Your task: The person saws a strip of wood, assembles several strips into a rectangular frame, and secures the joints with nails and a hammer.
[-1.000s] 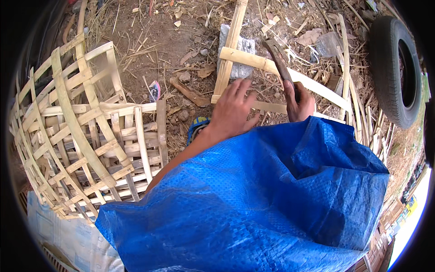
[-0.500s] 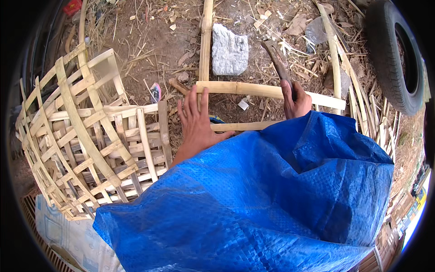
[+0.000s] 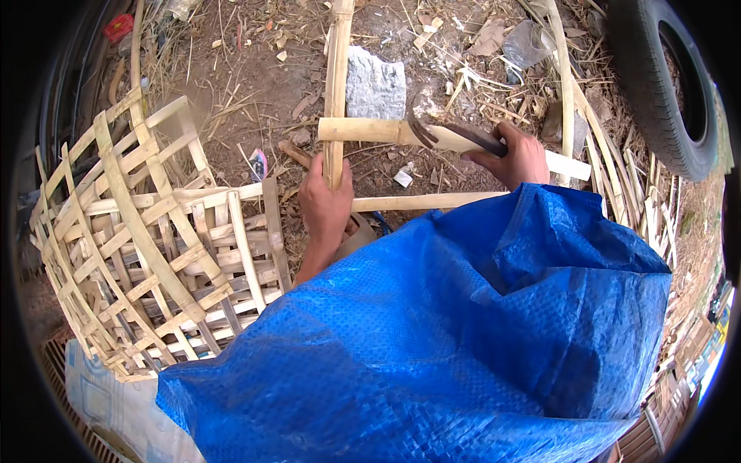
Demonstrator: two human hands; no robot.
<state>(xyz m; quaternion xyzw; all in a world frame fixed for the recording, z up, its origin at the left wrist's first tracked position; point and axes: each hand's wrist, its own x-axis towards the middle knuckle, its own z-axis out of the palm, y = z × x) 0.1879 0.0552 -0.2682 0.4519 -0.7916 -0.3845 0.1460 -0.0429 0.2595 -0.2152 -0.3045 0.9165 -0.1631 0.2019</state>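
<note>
My left hand is wrapped round the near end of an upright-running bamboo strip, just below where a bamboo crosspiece lies over it. In my right hand is a hammer with a dark, curved head that looks like a claw. The hammer head lies over the crosspiece, right of the joint; whether it touches cannot be told. A second bamboo crosspiece runs nearer to me, partly hidden by the blue tarp across my lap.
To the left stands a woven bamboo basket-like panel. A grey stone block sits on the littered dirt beyond the crosspiece. A tire stands at the far right, near long bamboo strips. A red object lies far left.
My left hand has gone from spread fingers on the crosspiece to a grip on the upright strip. The hammer has swung down and left, from pointing away to lying over the crosspiece.
</note>
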